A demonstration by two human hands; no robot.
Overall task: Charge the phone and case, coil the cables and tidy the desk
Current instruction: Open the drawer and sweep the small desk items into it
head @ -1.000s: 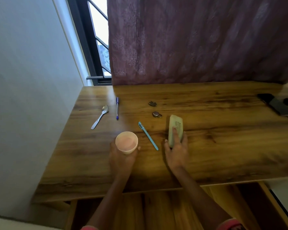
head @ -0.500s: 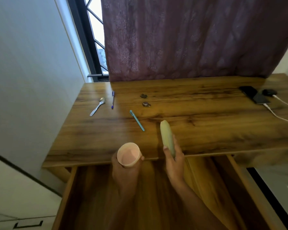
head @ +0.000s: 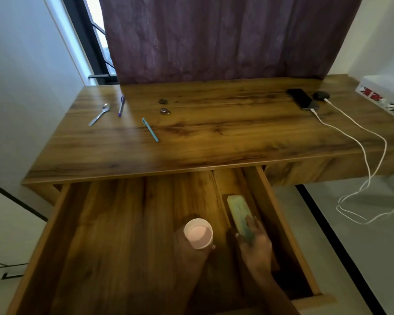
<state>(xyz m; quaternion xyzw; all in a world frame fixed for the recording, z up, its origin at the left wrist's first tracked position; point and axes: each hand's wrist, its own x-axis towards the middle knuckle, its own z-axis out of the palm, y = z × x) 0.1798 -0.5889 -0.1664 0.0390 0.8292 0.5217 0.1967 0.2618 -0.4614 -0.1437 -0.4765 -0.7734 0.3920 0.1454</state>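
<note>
My left hand [head: 190, 251] grips a pink cup [head: 198, 233] low inside the open wooden drawer [head: 114, 223]. My right hand [head: 256, 244] holds a pale green oblong case [head: 238, 211] in the drawer's narrow right compartment. On the desk [head: 214, 142] at the far right lie a dark phone [head: 299, 97] and a small black case [head: 321, 95], each with a white cable [head: 359, 144] plugged in; the cables trail off the right edge to the floor.
On the desk's left part lie a spoon [head: 100, 117], a blue-and-white pen [head: 121, 106], a teal pen [head: 150, 129] and two small dark round objects [head: 164, 110]. A white power strip [head: 383, 96] sits at far right. A purple curtain [head: 214, 37] hangs behind.
Both hands moved down from the desktop edge into the open drawer, taking the cup and the green case along. The view shifted back, showing more of the drawer and the cables.
</note>
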